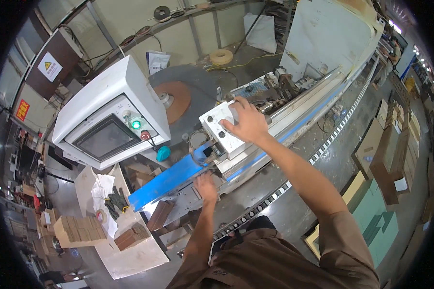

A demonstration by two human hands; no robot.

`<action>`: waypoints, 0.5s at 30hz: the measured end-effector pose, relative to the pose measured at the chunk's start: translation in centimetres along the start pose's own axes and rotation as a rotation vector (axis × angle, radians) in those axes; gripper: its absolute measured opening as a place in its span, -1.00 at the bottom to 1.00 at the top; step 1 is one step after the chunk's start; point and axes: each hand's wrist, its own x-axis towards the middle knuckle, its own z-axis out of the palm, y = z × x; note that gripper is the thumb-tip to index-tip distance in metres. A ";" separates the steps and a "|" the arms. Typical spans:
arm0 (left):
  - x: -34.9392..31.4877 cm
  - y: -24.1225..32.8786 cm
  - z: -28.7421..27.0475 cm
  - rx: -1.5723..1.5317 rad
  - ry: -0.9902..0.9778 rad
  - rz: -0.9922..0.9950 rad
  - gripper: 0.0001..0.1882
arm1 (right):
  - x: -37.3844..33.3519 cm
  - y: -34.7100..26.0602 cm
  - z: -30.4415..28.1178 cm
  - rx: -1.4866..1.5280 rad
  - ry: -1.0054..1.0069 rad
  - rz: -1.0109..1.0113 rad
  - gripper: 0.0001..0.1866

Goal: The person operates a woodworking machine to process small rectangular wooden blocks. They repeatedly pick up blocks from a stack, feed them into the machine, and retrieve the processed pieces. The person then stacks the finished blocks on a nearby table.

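My right hand (pixel 248 123) lies flat with spread fingers on the white box-shaped metal control unit (pixel 226 130), clamped on nothing. My left hand (pixel 206 187) rests on the grey metal machine bed (pixel 188 204), just beside the long blue guide rail (pixel 166 180); whether it grips anything I cannot tell. A green lamp (pixel 136 124) glows on the white console, so I judge the machine powered, with no workpiece fed yet.

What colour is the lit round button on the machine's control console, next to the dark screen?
Green, glowing. The button shows best in the head view, above a red one.
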 end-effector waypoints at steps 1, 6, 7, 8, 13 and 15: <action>-0.8 -0.5 -1.0 0.049 0.037 -0.024 -0.63 | -0.3 0.2 0.2 0.005 0.013 0.002 -0.28; -4.2 -3.6 -14.9 0.046 0.100 -0.274 -0.67 | -0.7 0.4 0.3 0.009 0.039 0.029 -0.31; -5.3 -5.4 -16.8 0.153 0.158 -0.275 -0.67 | -0.6 0.3 0.4 0.006 0.029 0.016 -0.31; -6.3 -7.5 -18.5 0.256 0.216 -0.268 -0.67 | -0.5 0.3 0.3 0.001 0.024 0.006 -0.31; -8.0 -12.7 -24.0 0.311 0.166 -0.354 -0.47 | -0.2 -0.3 0.2 -0.015 -0.016 0.033 -0.32; -8.7 -14.3 -23.9 0.303 0.108 -0.311 -0.44 | -0.2 -0.5 0.3 -0.014 -0.008 0.025 -0.33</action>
